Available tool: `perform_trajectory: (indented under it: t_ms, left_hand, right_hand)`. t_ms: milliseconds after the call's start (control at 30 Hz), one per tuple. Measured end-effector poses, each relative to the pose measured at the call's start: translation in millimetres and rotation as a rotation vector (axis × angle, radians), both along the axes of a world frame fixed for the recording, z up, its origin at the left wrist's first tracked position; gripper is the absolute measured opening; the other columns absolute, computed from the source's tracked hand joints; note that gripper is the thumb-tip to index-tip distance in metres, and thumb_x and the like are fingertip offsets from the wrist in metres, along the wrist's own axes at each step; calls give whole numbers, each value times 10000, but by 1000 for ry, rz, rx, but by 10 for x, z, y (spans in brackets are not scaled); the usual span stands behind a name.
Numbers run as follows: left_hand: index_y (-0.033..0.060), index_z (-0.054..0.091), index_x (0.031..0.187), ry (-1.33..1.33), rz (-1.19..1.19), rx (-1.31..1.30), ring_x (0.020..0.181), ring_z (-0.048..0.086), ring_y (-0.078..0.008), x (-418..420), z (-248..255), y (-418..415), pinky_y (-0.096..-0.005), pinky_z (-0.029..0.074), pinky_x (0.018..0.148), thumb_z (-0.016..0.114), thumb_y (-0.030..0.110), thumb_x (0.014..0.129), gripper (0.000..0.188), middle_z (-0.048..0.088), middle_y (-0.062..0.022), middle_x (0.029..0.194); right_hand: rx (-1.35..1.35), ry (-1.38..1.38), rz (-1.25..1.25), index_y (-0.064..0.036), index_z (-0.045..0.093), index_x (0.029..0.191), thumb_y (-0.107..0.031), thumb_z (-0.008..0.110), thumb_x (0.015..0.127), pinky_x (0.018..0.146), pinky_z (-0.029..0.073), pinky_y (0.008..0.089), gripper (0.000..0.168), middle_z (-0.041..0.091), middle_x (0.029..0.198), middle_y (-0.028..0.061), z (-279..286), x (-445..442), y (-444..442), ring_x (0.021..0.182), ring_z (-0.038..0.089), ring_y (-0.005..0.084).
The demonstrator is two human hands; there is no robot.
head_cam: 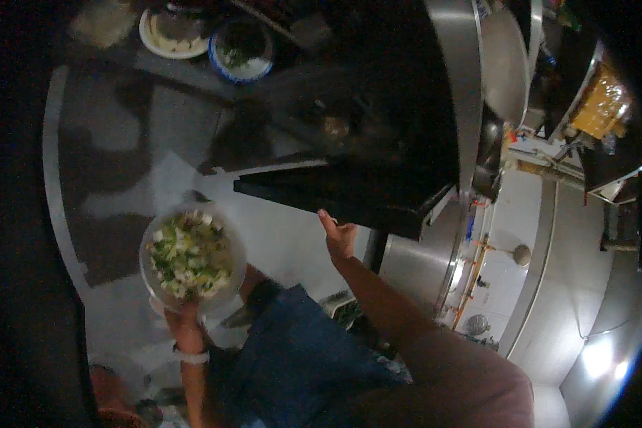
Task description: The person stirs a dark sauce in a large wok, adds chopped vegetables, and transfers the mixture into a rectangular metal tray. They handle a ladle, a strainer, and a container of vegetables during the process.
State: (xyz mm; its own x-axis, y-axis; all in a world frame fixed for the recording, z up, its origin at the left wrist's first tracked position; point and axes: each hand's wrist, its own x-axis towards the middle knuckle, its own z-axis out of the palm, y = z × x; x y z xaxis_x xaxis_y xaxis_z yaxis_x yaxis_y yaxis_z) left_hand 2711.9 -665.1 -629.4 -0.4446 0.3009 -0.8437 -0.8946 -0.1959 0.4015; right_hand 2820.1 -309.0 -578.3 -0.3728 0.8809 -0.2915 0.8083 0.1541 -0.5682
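Observation:
My left hand [184, 315] holds a clear round bowl [146, 262] from its near side. Chopped green and white vegetables [192, 257] fill much of it. A light band circles that wrist. My right hand [341, 238] is at the lower edge of a large black-edged panel [326, 200], which looks like a door. Its thumb points up against that edge and the other fingers are curled, partly hidden.
At the upper left stand a white-rimmed bowl [155, 48] and a blue-rimmed bowl [241, 77] with dark greens. A steel surface [420, 259] lies to the right, near a white wall [513, 224] with pipes. A green crate-like container [345, 310] is below my right arm.

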Motion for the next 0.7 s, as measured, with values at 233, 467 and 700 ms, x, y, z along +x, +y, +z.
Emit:
perform_trajectory:
  t_ms: [233, 467, 700]
  left_hand:
    - [-18, 395, 1254, 113, 72, -25, 1048, 477, -229, 568, -370, -52, -357, 374, 916, 569, 212, 839, 506, 457, -109, 1228]
    - [15, 456, 1228, 257, 72, -148, 1084, 459, -206, 1199, -897, -165, -351, 374, 907, 528, 267, 864, 449, 454, -99, 1253]
    - [17, 441, 1236, 122, 111, -255, 1115, 457, -221, 1506, -1187, -266, -378, 358, 926, 516, 289, 859, 471, 463, -97, 1245]
  right_hand:
    - [57, -168, 126, -28, 445, 1203, -308, 632, 817, 915, 399, 318, 512, 473, 1212, 141, -26, 616, -540, 1095, 477, 272]
    - [-128, -341, 99, -30, 447, 1199, -285, 614, 825, 910, 406, 329, 483, 486, 1192, 140, -333, 1744, -822, 1071, 490, 273]
    - [-260, -415, 96, -32, 448, 1195, -263, 596, 834, 904, 413, 340, 453, 498, 1172, 140, -240, 2284, -1134, 1046, 503, 275]
